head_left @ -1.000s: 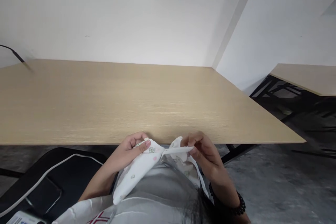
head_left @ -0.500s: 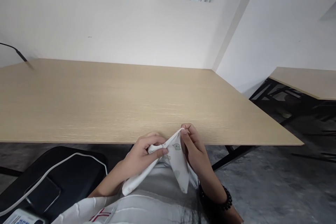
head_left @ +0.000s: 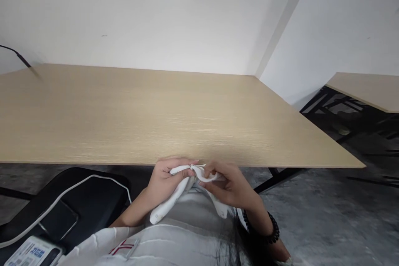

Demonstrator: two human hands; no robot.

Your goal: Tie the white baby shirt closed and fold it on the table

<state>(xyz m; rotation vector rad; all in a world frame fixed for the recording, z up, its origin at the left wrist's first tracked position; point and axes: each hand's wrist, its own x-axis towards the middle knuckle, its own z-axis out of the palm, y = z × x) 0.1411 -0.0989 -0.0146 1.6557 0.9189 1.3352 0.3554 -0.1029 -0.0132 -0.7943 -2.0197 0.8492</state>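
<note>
A white cloth [head_left: 170, 206] with a small print is bunched between my two hands, just in front of the table's near edge. My left hand [head_left: 165, 178] pinches it between thumb and fingers at its upper left part. On the other side, my right hand [head_left: 229, 185] grips a curled fold of the same cloth, fingers bent round it. Two ends hang down toward my lap, one below each hand. Which kind of cloth item it is, I cannot tell.
A light wood table [head_left: 140, 112] spreads ahead to a white wall. At the lower left stands a black chair [head_left: 102, 199] with a white cable [head_left: 59, 195] over it and a labelled device [head_left: 33, 253]. Another table [head_left: 368, 87] is at the right.
My right hand has moved down and left, closer to my left hand, and now curls the cloth over. The stretched printed panel has become a bunched fold. The view has tilted slightly downward.
</note>
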